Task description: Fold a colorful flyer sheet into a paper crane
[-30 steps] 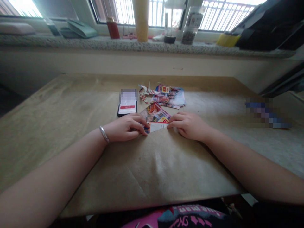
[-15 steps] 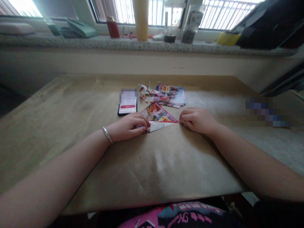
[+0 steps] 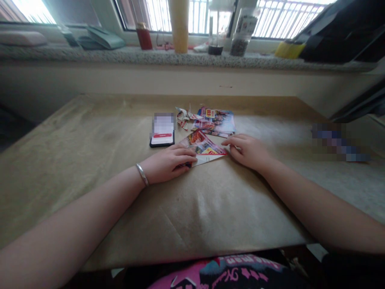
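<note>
A colourful printed paper sheet (image 3: 207,146), folded to a triangular shape with a white strip along its near edge, lies flat on the table. My left hand (image 3: 171,161) rests over its left corner, fingers stretched out and pressing it down; that corner is partly hidden. At the sheet's right tip is my right hand (image 3: 246,150), its index finger extended and the thumb apart from it, with no paper pinched between them. Just beyond the left hand lies a phone (image 3: 162,140) with a lit screen.
Behind the folded sheet is a stack of printed flyers (image 3: 221,122), with a crumpled or folded paper piece (image 3: 183,117) beside it. A blurred flat item (image 3: 339,142) lies at the right. Bottles and a yellow cylinder (image 3: 179,28) stand on the stone windowsill (image 3: 120,56).
My right hand has loosened from the sheet's right tip, its index finger stretching away. My left hand has slid slightly right and flattened over the paper.
</note>
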{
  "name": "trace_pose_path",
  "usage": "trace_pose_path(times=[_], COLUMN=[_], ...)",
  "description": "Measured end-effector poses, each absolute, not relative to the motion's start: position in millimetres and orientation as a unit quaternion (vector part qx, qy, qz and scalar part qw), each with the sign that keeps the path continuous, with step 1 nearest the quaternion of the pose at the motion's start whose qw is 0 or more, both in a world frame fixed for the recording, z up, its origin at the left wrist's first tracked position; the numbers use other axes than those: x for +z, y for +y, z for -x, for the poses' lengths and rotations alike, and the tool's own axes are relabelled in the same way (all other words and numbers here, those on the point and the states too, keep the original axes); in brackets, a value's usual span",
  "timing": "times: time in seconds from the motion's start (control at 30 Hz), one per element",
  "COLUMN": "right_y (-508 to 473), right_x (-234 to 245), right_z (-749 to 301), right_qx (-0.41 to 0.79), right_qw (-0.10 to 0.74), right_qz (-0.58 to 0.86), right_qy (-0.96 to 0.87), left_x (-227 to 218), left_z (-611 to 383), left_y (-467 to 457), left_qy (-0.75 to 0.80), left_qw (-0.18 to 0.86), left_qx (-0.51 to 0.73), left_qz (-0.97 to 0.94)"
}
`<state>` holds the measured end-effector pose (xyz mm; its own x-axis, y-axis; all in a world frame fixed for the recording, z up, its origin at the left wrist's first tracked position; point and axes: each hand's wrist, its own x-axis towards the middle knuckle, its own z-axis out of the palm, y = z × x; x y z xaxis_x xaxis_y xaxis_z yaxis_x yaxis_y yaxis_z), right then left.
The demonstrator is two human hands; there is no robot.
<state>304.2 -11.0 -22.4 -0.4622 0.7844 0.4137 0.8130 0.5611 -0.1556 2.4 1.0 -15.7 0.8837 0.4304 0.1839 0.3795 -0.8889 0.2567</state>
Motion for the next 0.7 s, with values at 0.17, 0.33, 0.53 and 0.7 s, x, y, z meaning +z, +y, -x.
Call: trace_pose_path(times=[0.17,0.33,0.53,0.7], right_y=[-10,-7,-6,-4], right_x=[-24,-26,-28,-31], right_z=[-298,-290,-286,-287], right_qx=[0.044,0.082,0.152,0.226], right_qw=[0.245,0.240,0.269,0.320], right_qz=[0.491,0.487,0.492,0.520], right_qy=[-0.835,-0.836,-0.814,-0.759], left_x=[-14,-16,-15,-14], left_z=[-5,-8,-10,-9], left_y=[-1,-3,-1,0], left_qy=[0.176,0.162,0.159,0.175], left_qw=[0.135,0.141,0.059,0.004], left_qx=[0.129,0.149,0.161,0.157], left_qz=[-0.967,-0.965,-0.972,-0.972])
